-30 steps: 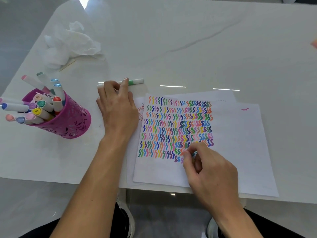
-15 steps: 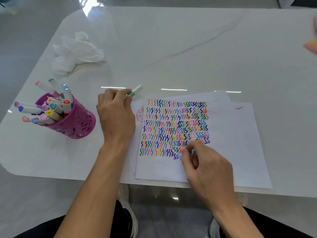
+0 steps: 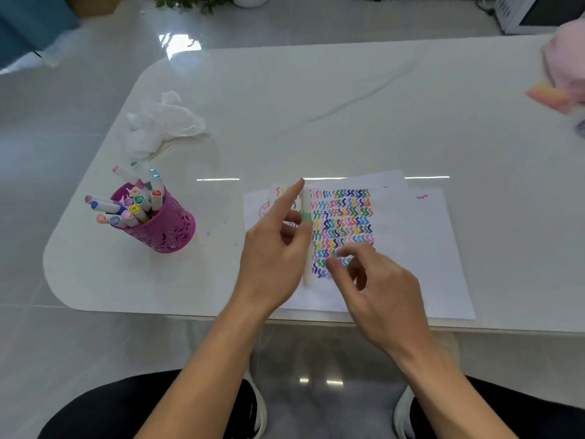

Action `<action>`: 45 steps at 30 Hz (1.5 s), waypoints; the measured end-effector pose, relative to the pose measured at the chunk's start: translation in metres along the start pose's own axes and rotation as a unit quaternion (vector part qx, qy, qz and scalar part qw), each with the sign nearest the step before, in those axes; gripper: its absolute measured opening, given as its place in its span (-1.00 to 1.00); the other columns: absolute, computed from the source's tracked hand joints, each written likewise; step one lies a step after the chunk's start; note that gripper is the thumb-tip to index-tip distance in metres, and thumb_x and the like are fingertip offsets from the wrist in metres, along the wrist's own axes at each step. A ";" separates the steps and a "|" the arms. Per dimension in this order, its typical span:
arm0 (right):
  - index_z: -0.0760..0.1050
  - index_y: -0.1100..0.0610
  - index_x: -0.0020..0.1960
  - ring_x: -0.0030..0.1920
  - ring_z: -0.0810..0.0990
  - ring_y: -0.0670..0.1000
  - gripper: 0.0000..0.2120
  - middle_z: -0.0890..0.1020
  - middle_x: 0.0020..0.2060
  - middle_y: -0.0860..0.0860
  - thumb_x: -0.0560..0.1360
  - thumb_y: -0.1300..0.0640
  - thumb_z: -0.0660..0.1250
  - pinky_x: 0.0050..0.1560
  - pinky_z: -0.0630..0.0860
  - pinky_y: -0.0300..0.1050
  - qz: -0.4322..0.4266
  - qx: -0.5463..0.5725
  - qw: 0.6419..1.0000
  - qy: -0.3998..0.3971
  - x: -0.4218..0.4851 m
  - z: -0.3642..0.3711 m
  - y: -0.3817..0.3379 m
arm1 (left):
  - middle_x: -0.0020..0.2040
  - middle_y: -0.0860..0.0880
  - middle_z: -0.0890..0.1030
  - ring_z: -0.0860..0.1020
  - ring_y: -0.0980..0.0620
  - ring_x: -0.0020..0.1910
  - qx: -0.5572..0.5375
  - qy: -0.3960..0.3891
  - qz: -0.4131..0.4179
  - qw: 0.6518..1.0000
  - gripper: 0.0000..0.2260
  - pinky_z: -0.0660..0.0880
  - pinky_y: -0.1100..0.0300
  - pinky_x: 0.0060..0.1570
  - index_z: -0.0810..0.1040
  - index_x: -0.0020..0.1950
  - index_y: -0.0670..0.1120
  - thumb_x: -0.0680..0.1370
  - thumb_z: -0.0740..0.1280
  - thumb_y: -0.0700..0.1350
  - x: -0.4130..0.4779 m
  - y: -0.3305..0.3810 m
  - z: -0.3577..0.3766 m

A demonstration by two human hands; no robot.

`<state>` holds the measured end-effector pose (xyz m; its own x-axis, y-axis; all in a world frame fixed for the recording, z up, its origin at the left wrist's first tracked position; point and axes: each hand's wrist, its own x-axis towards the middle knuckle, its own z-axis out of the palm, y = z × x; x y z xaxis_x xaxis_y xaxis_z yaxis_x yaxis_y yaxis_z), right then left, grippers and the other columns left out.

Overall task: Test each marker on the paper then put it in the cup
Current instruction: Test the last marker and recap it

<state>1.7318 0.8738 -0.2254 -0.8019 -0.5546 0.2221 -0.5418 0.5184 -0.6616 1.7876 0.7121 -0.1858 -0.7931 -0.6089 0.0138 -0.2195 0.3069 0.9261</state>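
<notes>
A white marker with a green band (image 3: pixel 306 213) is in my left hand (image 3: pixel 272 255), held lengthwise over the left part of the paper (image 3: pixel 411 248), index finger stretched out. The paper carries rows of coloured squiggles (image 3: pixel 345 220). My right hand (image 3: pixel 380 293) hovers just right of the marker's lower end, thumb and fingers pinching a small blue-green piece (image 3: pixel 344 263) that looks like a cap. The pink perforated cup (image 3: pixel 164 229) stands to the left on the table, holding several capped markers (image 3: pixel 136 204).
A crumpled white tissue (image 3: pixel 164 125) lies behind the cup. A blurred pink and orange object (image 3: pixel 560 83) sits at the table's far right edge. The white table's front edge (image 3: pixel 190 313) runs just below the paper; my knees and shoes show beneath.
My left hand picked the green-banded marker up off the table and brought it right, over the paper. My right hand lifted slightly off the sheet. My head tilted up.
</notes>
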 end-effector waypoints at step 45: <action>0.56 -0.25 0.29 -0.35 0.60 0.07 -0.67 0.63 -0.40 -0.06 0.65 -0.28 0.14 -0.35 0.49 -0.02 -0.023 -0.047 0.994 -0.097 -0.009 -0.027 0.018 | -0.27 -0.07 0.73 0.72 -0.02 -0.26 -0.121 -0.080 -0.171 0.975 -0.92 0.65 0.19 -0.18 0.70 -0.08 -0.11 0.59 0.42 -0.21 -0.036 -0.004 0.031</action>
<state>1.7229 0.9054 -0.2202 -0.7171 -0.6894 0.1026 -0.6052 0.5428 -0.5823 1.7990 0.7556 -0.2015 -0.7799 -0.5178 -0.3515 -0.3606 -0.0873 0.9286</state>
